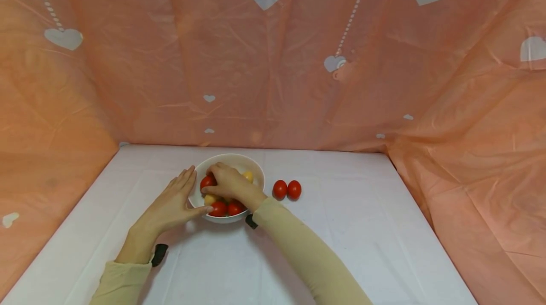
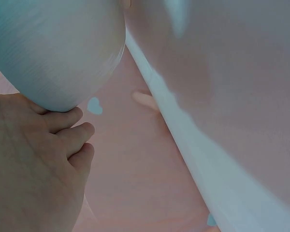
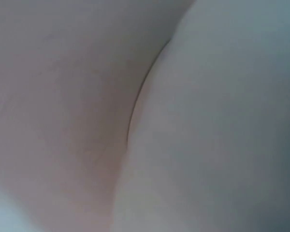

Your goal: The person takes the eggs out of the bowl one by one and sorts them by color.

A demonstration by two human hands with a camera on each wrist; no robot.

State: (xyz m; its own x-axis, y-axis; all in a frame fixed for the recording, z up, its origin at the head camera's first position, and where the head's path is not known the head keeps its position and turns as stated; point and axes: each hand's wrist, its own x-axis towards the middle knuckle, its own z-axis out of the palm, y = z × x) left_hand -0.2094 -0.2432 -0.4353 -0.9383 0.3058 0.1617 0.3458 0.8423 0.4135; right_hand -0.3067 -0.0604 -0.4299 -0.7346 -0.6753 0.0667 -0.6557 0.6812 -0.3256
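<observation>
In the head view a white bowl (image 1: 232, 158) stands towards the back of the table, with several red and yellow round items inside. My right hand (image 1: 230, 182) reaches into it and pinches a red tomato (image 1: 207, 182) between thumb and fingers at the left side. Two more red tomatoes (image 1: 219, 208) lie by the front rim, and small yellow fruits (image 1: 248, 176) show around the hand. My left hand (image 1: 169, 203) rests against the bowl's left side, fingers straight, thumb reaching over the front rim. Its fingers (image 2: 77, 137) lie at the bowl's outer wall (image 2: 67, 53) in the left wrist view.
Two red tomatoes (image 1: 287, 189) lie side by side on the white tabletop (image 1: 350, 229), right of the bowl. An orange curtain (image 1: 239, 58) with pale hearts hangs behind the table and along both sides. The right wrist view shows only blurred pale surfaces close up.
</observation>
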